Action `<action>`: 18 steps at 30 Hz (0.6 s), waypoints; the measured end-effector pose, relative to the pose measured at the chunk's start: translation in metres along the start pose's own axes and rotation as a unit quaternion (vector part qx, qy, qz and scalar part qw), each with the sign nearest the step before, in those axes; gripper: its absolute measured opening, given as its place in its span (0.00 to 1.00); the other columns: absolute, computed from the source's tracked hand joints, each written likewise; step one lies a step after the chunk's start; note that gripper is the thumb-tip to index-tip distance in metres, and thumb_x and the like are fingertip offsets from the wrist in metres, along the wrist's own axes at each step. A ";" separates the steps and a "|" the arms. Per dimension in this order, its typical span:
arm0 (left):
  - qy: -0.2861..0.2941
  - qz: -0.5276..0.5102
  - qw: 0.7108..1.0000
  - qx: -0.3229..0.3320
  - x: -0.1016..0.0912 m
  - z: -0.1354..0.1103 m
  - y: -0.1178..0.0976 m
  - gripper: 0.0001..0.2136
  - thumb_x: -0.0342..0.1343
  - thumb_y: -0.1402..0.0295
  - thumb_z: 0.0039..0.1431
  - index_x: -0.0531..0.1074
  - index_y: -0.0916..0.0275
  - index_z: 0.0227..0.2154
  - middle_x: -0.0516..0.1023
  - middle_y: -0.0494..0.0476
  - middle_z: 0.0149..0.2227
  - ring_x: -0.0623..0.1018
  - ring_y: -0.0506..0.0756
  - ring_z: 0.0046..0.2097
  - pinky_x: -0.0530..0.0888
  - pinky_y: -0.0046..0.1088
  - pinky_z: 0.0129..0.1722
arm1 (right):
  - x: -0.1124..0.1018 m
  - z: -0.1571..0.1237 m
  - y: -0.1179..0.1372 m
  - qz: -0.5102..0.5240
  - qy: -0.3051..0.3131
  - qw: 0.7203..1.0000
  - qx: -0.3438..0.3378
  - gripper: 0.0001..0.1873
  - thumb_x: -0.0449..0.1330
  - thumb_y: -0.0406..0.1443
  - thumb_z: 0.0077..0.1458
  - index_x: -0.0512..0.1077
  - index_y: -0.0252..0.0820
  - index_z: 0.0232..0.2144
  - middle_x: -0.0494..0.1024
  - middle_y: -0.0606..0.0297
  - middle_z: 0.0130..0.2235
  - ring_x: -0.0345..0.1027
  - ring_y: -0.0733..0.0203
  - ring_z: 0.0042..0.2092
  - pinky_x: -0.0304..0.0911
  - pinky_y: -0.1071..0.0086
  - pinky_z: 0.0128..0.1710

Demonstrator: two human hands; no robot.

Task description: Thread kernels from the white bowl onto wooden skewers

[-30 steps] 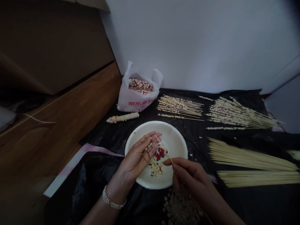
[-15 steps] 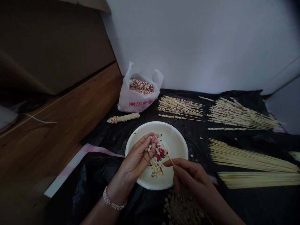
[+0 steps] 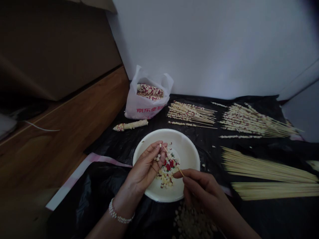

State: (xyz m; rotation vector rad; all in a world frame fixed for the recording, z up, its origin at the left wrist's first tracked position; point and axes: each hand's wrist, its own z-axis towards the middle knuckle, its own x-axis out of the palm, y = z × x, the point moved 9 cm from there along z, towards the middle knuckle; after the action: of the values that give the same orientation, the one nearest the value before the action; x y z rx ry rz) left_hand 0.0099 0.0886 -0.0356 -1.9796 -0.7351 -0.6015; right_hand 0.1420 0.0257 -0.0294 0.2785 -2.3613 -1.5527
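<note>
Over a white bowl (image 3: 191,149), my left hand (image 3: 147,164) pinches a pale corn kernel (image 3: 160,145) between thumb and forefinger, with a few more kernels in its curled fingers. My right hand (image 3: 203,187) grips a thin bamboo skewer (image 3: 180,171) at the bowl's right edge. The skewer slants up and left, and its tip reaches the pinched kernel. Part of its length is hard to make out against the bowl. Loose pale and dark red kernels (image 3: 165,181) lie in the bowl, over a red flower pattern on its bottom.
Behind the bowl stand a white plastic bag (image 3: 147,108) of speckled corn cobs and a partly stripped cob (image 3: 134,124). Threaded skewers lie in two piles (image 3: 190,113), (image 3: 245,119). Bare bamboo skewers (image 3: 266,166) lie at right. Black plastic sheeting (image 3: 104,179) covers the floor.
The kernel in my left fingertips now shows more clearly at the skewer's tip. My right hand has shifted very slightly left; the bowl and piles stay put.
</note>
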 end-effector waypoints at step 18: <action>0.008 0.013 1.000 -0.002 0.000 -0.001 0.001 0.08 0.60 0.77 0.54 0.77 0.66 0.37 0.80 0.58 0.38 0.79 0.50 0.39 0.76 0.20 0.39 | 0.000 -0.001 -0.005 0.007 -0.008 1.000 0.022 0.26 0.54 0.52 0.56 0.74 0.39 0.47 0.68 0.71 0.17 0.49 0.73 0.18 0.41 0.75 0.19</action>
State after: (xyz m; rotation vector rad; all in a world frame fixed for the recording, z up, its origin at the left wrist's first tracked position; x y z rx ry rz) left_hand 0.0105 0.0875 -0.0358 -1.9826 -0.6974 -0.6016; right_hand 0.1421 0.0231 -0.0340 0.2598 -2.4066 -1.5023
